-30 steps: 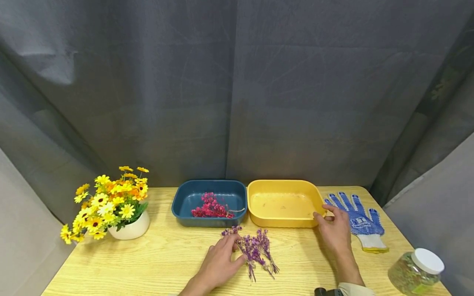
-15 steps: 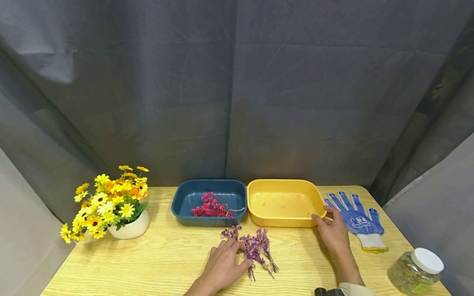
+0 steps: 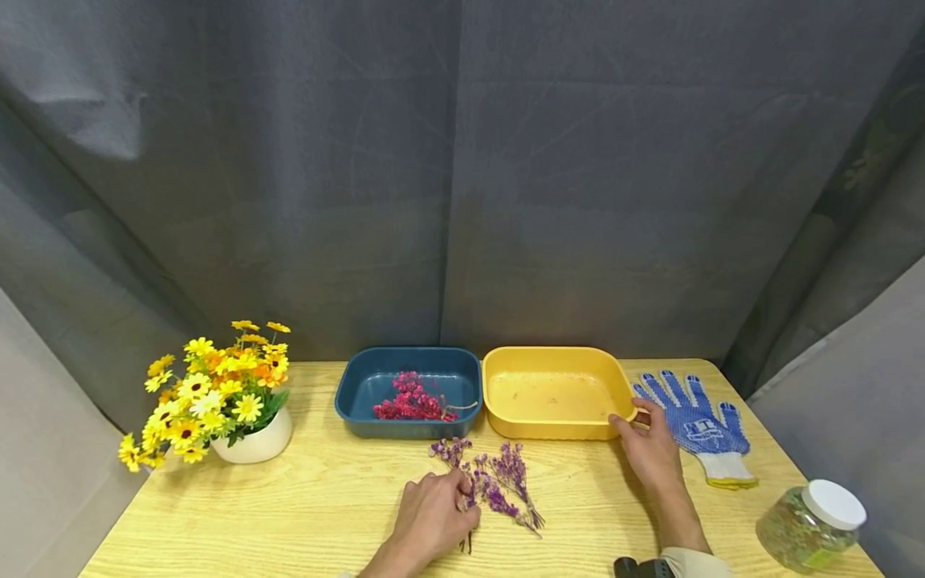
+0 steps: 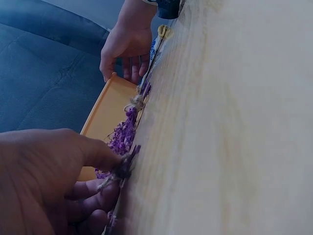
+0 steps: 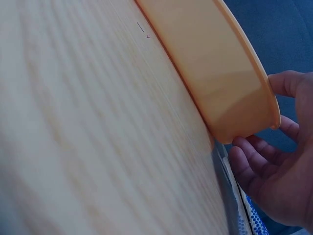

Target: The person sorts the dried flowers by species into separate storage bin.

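My left hand (image 3: 436, 514) pinches the tied stems of a small bunch of purple dried flowers (image 3: 451, 452) between thumb and fingers, low over the table. In the left wrist view the thumb lies over the stems (image 4: 128, 164). Just to its right lie other purple bunches (image 3: 511, 470) with their stems toward me. At the right end of the yellow tray (image 3: 552, 431), my right hand (image 3: 654, 449) grips the rim corner. Seen from the right wrist, the thumb is at the rim and the curled fingers (image 5: 257, 154) are against the outer wall.
A blue tray (image 3: 364, 425) holding pink dried flowers (image 3: 410, 401) stands left of the yellow one. Yellow artificial flowers in a white pot (image 3: 256, 444) are at the left. Toward the right lie a blue-and-white glove (image 3: 697, 425) and a white-lidded jar (image 3: 805, 534).
My left hand has closed on the leftmost purple bunch and drawn its stems slightly left, apart from the other bunches. The right hand stays at the yellow tray's corner.
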### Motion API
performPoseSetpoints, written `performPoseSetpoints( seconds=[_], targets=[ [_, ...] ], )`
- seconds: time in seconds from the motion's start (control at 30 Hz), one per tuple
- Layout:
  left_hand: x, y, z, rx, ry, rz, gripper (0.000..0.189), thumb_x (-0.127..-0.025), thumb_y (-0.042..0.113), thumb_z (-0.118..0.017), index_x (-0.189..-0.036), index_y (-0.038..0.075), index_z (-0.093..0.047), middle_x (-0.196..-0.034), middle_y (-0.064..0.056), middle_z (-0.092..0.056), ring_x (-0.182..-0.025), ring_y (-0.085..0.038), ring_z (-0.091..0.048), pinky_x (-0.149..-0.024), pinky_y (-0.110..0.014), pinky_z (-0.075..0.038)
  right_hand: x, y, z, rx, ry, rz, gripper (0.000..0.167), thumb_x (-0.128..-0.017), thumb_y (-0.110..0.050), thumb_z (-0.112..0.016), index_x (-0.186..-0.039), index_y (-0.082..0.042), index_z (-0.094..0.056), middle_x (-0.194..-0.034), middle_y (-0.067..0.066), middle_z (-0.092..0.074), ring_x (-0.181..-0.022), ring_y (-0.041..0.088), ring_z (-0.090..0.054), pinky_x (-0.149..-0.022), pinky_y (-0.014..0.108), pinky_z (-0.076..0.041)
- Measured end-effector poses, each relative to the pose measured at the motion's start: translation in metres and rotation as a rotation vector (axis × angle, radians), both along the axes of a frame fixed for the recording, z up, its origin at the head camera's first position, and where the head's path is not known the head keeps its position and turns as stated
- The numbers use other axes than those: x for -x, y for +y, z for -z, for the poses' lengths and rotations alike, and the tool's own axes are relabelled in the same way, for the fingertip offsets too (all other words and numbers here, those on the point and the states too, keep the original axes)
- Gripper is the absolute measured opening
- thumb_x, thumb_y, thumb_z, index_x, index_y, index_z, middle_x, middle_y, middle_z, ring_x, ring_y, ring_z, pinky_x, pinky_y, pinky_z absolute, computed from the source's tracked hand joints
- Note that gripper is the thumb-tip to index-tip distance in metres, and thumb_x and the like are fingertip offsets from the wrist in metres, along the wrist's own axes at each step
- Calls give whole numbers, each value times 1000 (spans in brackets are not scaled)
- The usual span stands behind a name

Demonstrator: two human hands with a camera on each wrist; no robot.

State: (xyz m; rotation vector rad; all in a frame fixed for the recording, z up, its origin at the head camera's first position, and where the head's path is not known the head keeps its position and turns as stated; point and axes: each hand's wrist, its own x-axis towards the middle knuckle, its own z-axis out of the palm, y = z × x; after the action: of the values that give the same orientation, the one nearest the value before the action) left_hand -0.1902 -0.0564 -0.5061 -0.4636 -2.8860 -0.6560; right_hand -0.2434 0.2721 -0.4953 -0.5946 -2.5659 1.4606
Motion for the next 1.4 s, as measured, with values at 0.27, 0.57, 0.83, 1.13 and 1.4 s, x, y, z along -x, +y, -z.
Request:
performPoseSetpoints(
  seconds=[0.27,0.57,0.83,1.13,1.4],
  targets=[
    [0,-1,0,0,43,-12,10,-69,26,-69,-78,26,-64,-55,24,-48,-55,0,-50,-56,-26,-37,1,1,1,-3,-8,10,72,-93,-53,-53,-149,-15,-29,-141,20,-42,-124,37,-48,-95,50,-39],
    [-1,-2,-4,7,-10,-24,15,-63,21,-67,-76,25,-62,-55,18,-47,-51,-3,-46,-50,-25,-35,0,2,1,-10,3,2,71,-93,-53,-54,-148,-15,-29,-139,18,-43,-122,36,-50,-90,43,-39],
    [0,-1,-6,-35,-10,-41,9,-63,18,-62,-65,25,-56,-50,16,-43,-45,-4,-39,-46,-23,-31,1,1,1,9,4,14,71,-93,-52,-54,-148,-15,-29,-140,18,-43,-123,36,-49,-92,45,-40],
    [0,3,-13,-173,-8,38,10,-68,15,-61,-74,23,-64,-58,18,-52,-50,2,-42,-55,-19,-38,0,1,2,27,7,14,71,-92,-53,-55,-148,-16,-30,-140,18,-43,-122,35,-49,-94,46,-38],
    [-5,7,-17,-258,26,158,11,-74,16,-64,-83,23,-66,-65,20,-55,-57,4,-43,-63,-18,-41,1,1,2,28,10,20,69,-92,-51,-56,-147,-18,-31,-139,17,-44,-124,35,-49,-95,47,-37]
  ],
)
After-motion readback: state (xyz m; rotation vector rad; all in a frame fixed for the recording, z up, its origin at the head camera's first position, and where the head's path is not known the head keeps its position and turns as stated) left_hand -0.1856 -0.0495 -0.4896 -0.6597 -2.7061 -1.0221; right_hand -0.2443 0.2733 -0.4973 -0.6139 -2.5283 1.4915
